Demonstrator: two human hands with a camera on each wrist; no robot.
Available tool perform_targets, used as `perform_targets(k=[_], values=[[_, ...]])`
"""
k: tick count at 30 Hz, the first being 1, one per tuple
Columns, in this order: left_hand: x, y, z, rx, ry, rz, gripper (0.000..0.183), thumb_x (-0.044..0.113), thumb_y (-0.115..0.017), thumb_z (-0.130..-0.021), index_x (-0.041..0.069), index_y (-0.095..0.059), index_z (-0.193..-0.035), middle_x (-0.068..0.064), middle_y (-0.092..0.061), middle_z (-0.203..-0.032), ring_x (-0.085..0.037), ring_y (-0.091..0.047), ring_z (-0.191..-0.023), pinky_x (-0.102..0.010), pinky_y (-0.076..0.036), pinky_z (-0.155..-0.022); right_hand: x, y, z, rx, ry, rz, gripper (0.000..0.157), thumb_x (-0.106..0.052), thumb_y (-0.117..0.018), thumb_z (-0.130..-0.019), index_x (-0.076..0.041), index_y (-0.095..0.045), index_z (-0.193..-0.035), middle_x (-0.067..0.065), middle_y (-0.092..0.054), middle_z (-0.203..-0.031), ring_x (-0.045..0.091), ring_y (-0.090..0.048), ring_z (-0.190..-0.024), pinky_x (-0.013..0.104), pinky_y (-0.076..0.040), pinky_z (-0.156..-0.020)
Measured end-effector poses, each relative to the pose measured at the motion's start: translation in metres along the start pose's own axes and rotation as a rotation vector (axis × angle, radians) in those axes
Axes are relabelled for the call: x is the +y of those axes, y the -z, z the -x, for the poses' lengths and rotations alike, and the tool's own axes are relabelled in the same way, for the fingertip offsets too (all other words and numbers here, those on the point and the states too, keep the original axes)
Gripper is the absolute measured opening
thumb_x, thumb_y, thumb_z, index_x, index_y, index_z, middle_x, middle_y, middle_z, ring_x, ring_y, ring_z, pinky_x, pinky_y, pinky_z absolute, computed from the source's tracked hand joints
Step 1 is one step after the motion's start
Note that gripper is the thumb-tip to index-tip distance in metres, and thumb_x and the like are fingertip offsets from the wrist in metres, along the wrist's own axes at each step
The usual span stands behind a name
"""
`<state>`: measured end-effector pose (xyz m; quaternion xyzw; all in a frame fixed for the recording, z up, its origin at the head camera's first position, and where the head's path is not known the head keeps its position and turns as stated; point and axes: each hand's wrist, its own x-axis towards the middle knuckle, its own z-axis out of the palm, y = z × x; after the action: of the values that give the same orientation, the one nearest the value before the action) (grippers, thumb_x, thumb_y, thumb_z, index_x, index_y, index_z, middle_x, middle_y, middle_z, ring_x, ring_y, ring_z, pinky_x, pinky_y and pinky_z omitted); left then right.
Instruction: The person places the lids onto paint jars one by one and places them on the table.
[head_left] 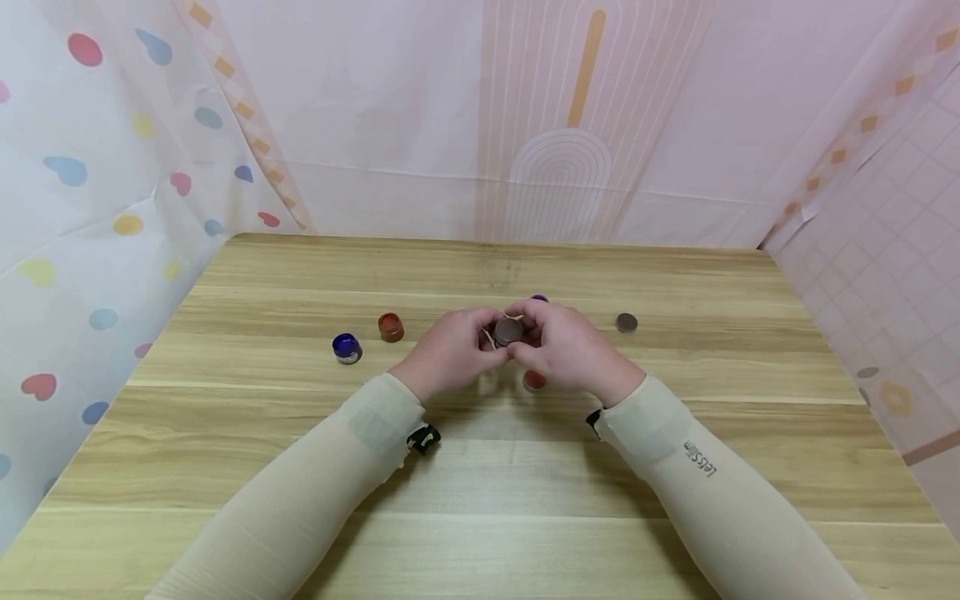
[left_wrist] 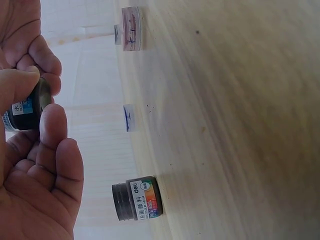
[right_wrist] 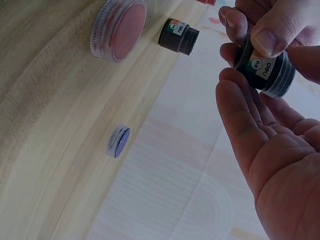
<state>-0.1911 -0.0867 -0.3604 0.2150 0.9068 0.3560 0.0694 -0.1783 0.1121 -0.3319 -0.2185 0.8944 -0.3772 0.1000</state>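
Near the middle of the wooden table, both hands hold a small dark paint jar [head_left: 508, 332] just above the surface. Its top is grey-brown, and a clear ridged lid rim shows in the right wrist view. The left hand [head_left: 456, 352] grips the jar's body [right_wrist: 255, 65], thumb pressed on the label. Curled around the lid [right_wrist: 281, 76] are the fingers of the right hand [head_left: 568, 343]. Just below the right hand lies a red lid [head_left: 534, 381]; behind it a purple lid [head_left: 539, 297] is partly hidden.
Left of the hands stand two lidless paint jars, one blue-purple [head_left: 347, 348] and one red-brown [head_left: 391, 327]. A brown lid [head_left: 627, 322] lies to the right on the table [head_left: 495, 517]. Patterned cloth [head_left: 375, 108] hangs behind and at both sides.
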Motion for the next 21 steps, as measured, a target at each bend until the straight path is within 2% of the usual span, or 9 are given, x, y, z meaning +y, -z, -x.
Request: perform_targets(k=[12, 21], values=[[0.0005, 0.0006, 0.0001, -0.008, -0.001, 0.019, 0.02, 0.021, -0.076, -0.096, 0.011, -0.071, -0.112, -0.002, -0.068, -0.088, -0.016, -0.061, -0.078, -0.03, -0.052, -0.071, 0.0011, 0.0002, 0.0009, 0.005, 0.025, -0.013, 0.041, -0.009, -0.065, -0.098, -0.008, -0.064, -0.139, 0.006, -0.076, -0.112, 0.019, -0.072, -0.103, 0.039, -0.058, -0.095], [0.0007, -0.0001, 0.0007, -0.004, -0.008, 0.007, 0.018, 0.023, -0.077, -0.095, 0.012, -0.071, -0.108, -0.002, -0.067, -0.089, -0.016, -0.06, -0.078, -0.029, -0.051, -0.07, -0.0007, -0.0009, 0.0004, 0.003, -0.02, -0.027, 0.026, -0.013, -0.072, -0.098, -0.007, -0.067, -0.123, 0.007, -0.074, -0.109, 0.019, -0.071, -0.1, 0.037, -0.059, -0.09]])
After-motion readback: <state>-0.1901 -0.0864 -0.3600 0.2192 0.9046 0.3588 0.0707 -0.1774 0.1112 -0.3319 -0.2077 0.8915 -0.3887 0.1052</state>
